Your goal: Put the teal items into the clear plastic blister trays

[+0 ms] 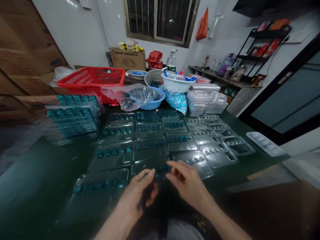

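Two hands working: you're holding your right hand (187, 183) open, released, over the clear blister tray (140, 163) w/ teal items (160, 168) on the dark table (37, 173). You're curling your left hand (138, 195) beside it; grip can't be told.

The left forearm (117, 223) and right forearm (220, 220) are extending up from the bottom of the view, bringing both bare hands close together. The left hand (141, 195) is standing on its edge, its fingers (147, 175) curling inward. Just right of it, the right hand (187, 181) is hovering palm-down, its fingers (175, 167) loosely spreading toward the left hand.
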Motion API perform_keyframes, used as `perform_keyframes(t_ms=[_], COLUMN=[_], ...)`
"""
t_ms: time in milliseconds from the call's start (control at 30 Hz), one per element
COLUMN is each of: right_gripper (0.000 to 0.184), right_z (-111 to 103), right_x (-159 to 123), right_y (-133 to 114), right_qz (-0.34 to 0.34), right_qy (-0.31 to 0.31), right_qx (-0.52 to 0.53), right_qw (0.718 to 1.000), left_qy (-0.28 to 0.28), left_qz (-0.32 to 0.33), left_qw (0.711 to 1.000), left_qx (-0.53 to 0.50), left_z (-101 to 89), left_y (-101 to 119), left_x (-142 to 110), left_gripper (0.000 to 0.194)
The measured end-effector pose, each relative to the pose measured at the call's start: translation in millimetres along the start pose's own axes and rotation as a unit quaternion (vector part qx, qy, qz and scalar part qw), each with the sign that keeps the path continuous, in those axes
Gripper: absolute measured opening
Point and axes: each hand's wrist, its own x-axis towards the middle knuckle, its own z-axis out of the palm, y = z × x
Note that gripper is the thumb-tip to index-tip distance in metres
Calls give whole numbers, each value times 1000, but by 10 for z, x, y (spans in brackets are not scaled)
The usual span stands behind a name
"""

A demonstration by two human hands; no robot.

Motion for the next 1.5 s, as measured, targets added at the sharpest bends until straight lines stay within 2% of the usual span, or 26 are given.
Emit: perform_keyframes(t_ms=[133, 267, 333, 467, 567, 667, 733, 800, 900, 1000, 1133, 1333, 1500], right_gripper=[12, 6, 7, 10, 13, 17, 18, 19, 20, 20, 21, 17, 19], right_z=[131, 219, 225, 189, 182, 228, 269, 299, 316, 321, 331, 318, 327], right_x=[-29, -46, -50, -39, -31, -33, -37, -43, -58, -78, -93, -108, -111], right_y=[-246, -260, -225, -139, -81, -46, -35, -30, -34, -57, -83, -62, -78], right_qz=[-3, 33, 57, 127, 171, 196, 202, 208, 212, 208, 208, 208, 207], right_qy=[-23, 17, 18, -21, -20, -30, -41, -41, -35, -32, -35, -11, -19], right_qx=[129, 202, 248, 398, 475, 543, 583, 605, 606, 591, 570, 519, 518], right_qw=[991, 979, 967, 908, 863, 816, 786, 768, 766, 779, 794, 829, 830], left_qy=[18, 52, 68, 57, 24, -13, -14, -7, -5, -17, -39, -4, 6], left_qz=[36, 71, 77, 44, 22, 32, 39, 43, 40, 32, 8, 16, 41], left_qw=[998, 992, 988, 992, 997, 998, 998, 998, 998, 998, 998, 995, 994], left_qx=[54, 94, 114, 108, 67, 53, 44, 41, 49, 43, 41, 94, 104], left_z=[22, 34, 56, 140, 179, 168, 150, 141, 147, 157, 168, 191, 175], left_y=[-27, -46, -49, 0, 57, 61, 29, -10, -49, -55, -31, -25, -46], left_x=[14, 36, 39, -9, -67, -87, -74, -55, -43, -54, -71, -82, -98], left_gripper=[16, 19, 20, 22, 21, 17, 11, 12, 10, 6, 11, 13, 15])
